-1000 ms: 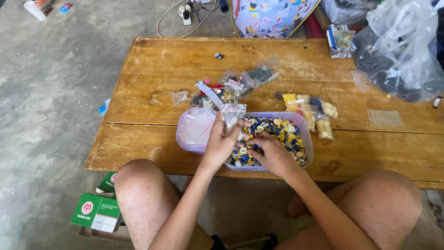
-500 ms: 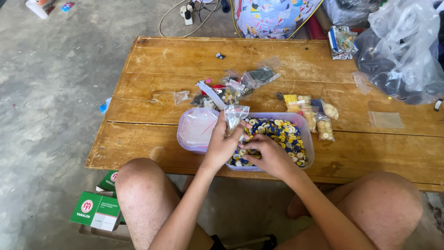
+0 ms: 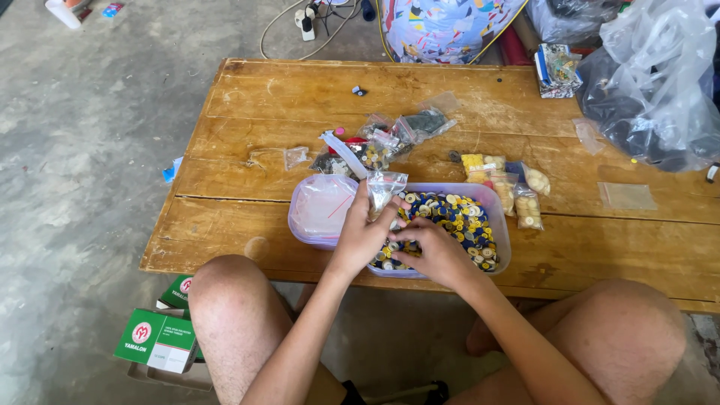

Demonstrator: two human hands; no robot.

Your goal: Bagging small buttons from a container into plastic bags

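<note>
A shallow lilac plastic tray rests near the front edge of a low wooden table. Its right part is heaped with small round blue, yellow and white buttons; its left part holds flat clear bags. My left hand pinches a small clear plastic bag upright over the tray. My right hand lies on the buttons just beside it, fingertips closed on a few of them and touching the left hand.
Filled little bags of dark and yellow-white buttons lie behind the tray. A big plastic sack sits at the table's right end. Green-white cartons stand on the concrete floor by my left knee.
Both hands stayed at the tray's middle with only slight finger movement; the small bag remains in my left hand.
</note>
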